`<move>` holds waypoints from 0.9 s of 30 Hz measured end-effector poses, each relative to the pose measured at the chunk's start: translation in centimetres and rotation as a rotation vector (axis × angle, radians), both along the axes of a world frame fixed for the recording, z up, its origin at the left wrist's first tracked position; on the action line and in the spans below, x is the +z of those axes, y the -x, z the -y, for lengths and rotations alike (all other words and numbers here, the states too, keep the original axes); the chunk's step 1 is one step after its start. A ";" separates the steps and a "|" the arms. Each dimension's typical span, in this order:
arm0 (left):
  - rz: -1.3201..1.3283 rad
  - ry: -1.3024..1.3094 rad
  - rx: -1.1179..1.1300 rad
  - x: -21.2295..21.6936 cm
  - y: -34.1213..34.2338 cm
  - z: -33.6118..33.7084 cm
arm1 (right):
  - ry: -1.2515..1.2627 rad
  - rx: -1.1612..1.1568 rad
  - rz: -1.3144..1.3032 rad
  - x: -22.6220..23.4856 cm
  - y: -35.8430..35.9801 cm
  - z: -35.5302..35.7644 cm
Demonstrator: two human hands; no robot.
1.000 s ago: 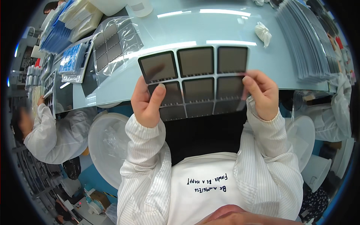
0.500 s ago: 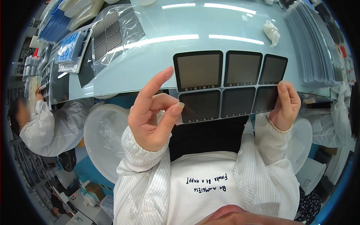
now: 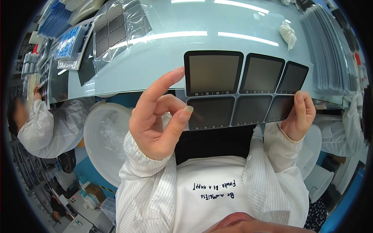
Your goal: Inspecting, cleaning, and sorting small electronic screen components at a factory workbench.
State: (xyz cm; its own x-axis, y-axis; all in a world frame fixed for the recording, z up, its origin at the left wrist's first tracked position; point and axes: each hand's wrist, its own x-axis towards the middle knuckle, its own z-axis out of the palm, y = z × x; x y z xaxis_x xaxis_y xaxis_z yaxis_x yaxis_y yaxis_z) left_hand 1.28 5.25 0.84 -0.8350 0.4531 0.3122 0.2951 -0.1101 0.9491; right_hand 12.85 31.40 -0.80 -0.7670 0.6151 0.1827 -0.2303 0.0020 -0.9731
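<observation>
I have the sheet of dark panels point(image 3: 244, 95) raised at the front edge of the counter point(image 3: 132, 72), between my hands. My left hand point(image 3: 155, 120) pinches its left margin lightly, thumb in front and a bent finger behind, the index finger stretched up along the edge. My right hand point(image 3: 299, 116) grips the right end, thumb on the face and the other fingers mostly hidden. To hold this well, I would keep fingertips on the margins and off the glossy faces, share the weight evenly so the sheet doesn't bow, and tilt it gently against glare.

A second ago three rows of panels showed; now I see two, and the sheet sits further to my right. Since half a second ago my grip looks much the same, but the sheet appears larger, its upper row especially.
</observation>
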 end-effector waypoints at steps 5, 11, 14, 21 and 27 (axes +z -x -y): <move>-0.011 -0.034 0.032 -0.3 0.3 0.3 | -0.074 0.005 0.028 0.6 0.2 0.6; 0.014 -0.027 0.082 -0.2 0.5 0.6 | -0.140 0.027 0.063 1.2 0.3 1.3; -0.001 -0.050 0.117 0.2 0.5 0.7 | -0.151 0.034 0.078 1.5 0.3 1.6; -0.015 -0.045 0.176 0.0 1.0 0.9 | -0.247 0.044 0.042 1.5 0.5 2.0; -0.059 -0.031 0.205 -0.1 1.1 1.4 | -0.294 0.099 0.004 1.5 0.7 2.3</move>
State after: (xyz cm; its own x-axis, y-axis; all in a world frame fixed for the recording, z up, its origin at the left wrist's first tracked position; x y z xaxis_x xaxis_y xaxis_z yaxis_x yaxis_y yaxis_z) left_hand 0.21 3.81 0.70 -0.8885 0.2652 0.3745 0.3692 -0.0713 0.9266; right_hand 12.14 29.09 0.65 -0.8214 0.4588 0.3388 -0.2395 0.2615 -0.9350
